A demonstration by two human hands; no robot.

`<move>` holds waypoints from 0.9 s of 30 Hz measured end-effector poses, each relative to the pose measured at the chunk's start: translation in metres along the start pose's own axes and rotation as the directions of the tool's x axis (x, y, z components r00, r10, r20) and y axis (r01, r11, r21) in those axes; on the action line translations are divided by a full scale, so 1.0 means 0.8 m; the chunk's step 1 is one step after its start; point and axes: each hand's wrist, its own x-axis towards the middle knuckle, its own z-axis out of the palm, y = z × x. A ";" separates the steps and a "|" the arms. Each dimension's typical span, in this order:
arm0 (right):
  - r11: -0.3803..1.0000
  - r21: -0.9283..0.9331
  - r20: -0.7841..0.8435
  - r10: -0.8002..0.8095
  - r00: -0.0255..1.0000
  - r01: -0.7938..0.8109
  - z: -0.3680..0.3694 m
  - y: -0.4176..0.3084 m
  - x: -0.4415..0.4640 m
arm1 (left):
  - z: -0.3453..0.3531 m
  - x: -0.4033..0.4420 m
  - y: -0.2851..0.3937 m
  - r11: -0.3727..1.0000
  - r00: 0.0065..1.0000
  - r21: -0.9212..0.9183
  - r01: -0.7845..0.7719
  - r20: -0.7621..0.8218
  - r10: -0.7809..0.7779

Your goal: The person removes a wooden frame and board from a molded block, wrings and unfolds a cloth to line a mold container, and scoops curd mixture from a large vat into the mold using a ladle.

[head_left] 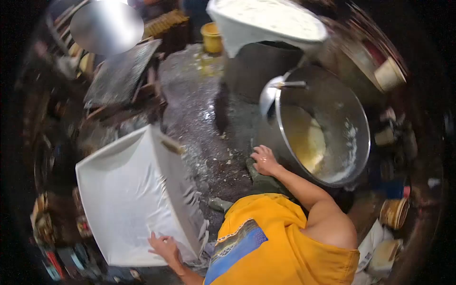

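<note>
My left hand (165, 248) is at the near edge of a box lined with white cloth (118, 190); its fingers are apart and seem to rest on the fabric. The cloth is drawn over the rim and hangs in folds down the side. My right hand (265, 160) is empty, with the fingers apart, just left of a large metal vat (342, 102). Inside the vat lies some yellowish liquid (300, 137) with pale foam. A metal ladle or scoop (269, 97) hangs over the vat's left rim, its short handle pointing inward.
A cloth-covered container of white material (270, 19) stands on a dark drum beyond the vat. Farther back is a yellow bucket (212, 39). A dark flat slab (123, 73) leans at the left. The floor (190, 95) looks wet, with white bits. Tubs (394, 213) stand at the right.
</note>
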 end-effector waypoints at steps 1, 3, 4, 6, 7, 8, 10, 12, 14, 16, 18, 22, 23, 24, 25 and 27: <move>1.000 0.029 -0.001 0.002 1.000 -0.001 -0.010 0.009 0.003 | 0.013 0.015 -0.003 1.000 1.000 0.018 0.007 -0.015 -0.007; 0.996 0.085 -0.130 -0.022 0.991 0.033 -0.033 0.029 0.008 | 0.011 0.029 0.014 0.993 0.967 -0.080 -0.089 -0.245 0.067; 0.992 0.109 -0.195 -0.043 0.980 0.065 -0.045 0.041 0.016 | 0.004 0.036 0.035 0.988 0.953 -0.101 -0.118 -0.291 0.085; 0.996 0.030 -0.380 -0.066 0.923 0.083 -0.084 0.079 0.052 | -0.010 0.049 0.091 0.973 0.914 -0.145 -0.178 -0.392 0.108; 0.998 -0.032 -0.463 -0.067 0.884 0.059 -0.116 0.100 0.076 | -0.009 0.054 0.123 0.964 0.895 -0.144 -0.222 -0.422 0.143; 0.995 -0.093 -0.543 -0.065 0.837 0.017 -0.153 0.123 0.097 | -0.006 0.058 0.160 0.952 0.874 -0.142 -0.272 -0.449 0.183; 0.969 -0.196 -0.542 0.019 0.840 -0.148 -0.232 0.171 0.136 | 0.009 0.066 0.241 0.929 0.874 -0.135 -0.345 -0.408 0.265; 0.723 -0.491 -0.588 0.138 0.797 -0.487 -0.224 0.246 0.194 | 0.035 0.056 0.339 0.843 0.853 -0.210 -0.496 -0.300 0.427; 0.783 -0.397 -0.355 0.351 0.867 -0.480 -0.207 0.301 0.244 | 0.074 0.064 0.409 0.724 0.913 -0.612 -0.318 0.007 0.408; 0.843 -0.310 -0.339 0.333 0.880 -0.439 -0.174 0.345 0.273 | 0.105 0.047 0.490 0.737 0.829 -0.556 -0.386 0.143 0.541; 0.882 -0.326 -0.349 0.221 0.911 -0.339 -0.202 0.350 0.229 | 0.141 0.031 0.556 0.734 0.710 -0.503 -0.456 0.291 0.641; 0.960 0.099 -0.632 0.263 0.729 -0.261 -0.137 0.397 0.182 | 0.214 0.000 0.642 0.800 0.627 -0.375 -0.468 0.498 0.600; 0.887 0.447 -0.546 0.372 0.751 -0.115 -0.130 0.407 0.165 | 0.233 0.002 0.656 0.829 0.627 -0.357 -0.431 0.542 0.560; 0.842 0.536 -0.617 0.442 0.652 -0.063 -0.103 0.407 0.155 | 0.261 0.018 0.651 0.841 0.635 -0.317 -0.439 0.553 0.539; 0.789 0.614 -0.654 0.510 0.559 -0.002 -0.090 0.413 0.135 | 0.264 0.007 0.677 0.827 0.622 -0.321 -0.462 0.547 0.560; 0.556 0.825 -0.520 0.681 0.516 0.097 -0.061 0.421 0.099 | 0.269 -0.029 0.733 0.809 0.604 -0.311 -0.498 0.545 0.581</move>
